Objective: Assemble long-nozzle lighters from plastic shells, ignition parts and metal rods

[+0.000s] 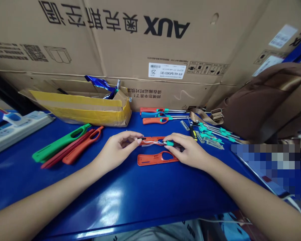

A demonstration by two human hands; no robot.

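Observation:
Between my two hands lies an orange lighter shell half (pixel 153 139) with a thin white wire and a black piece along it. My left hand (pixel 122 144) pinches its left end, thumb and fingers closed around the black piece. At the other end, my right hand (pixel 188 149) closes on a teal lighter nozzle part (pixel 169 143), with the fingers over the shell's handle loop. Just below, a second orange shell half (pixel 150 159) rests on the blue table (pixel 145 190), hollow side up. My right hand hides its right end.
Behind stand red, blue and orange lighters (pixel 155 120). Teal nozzle parts (pixel 210 134) and a yellow-black screwdriver (pixel 193 133) lie right. Green and red shells (pixel 62 144), a power strip (pixel 22 125) and a yellow-taped box (pixel 90 107) are left. A brown bag (pixel 263 103) sits right.

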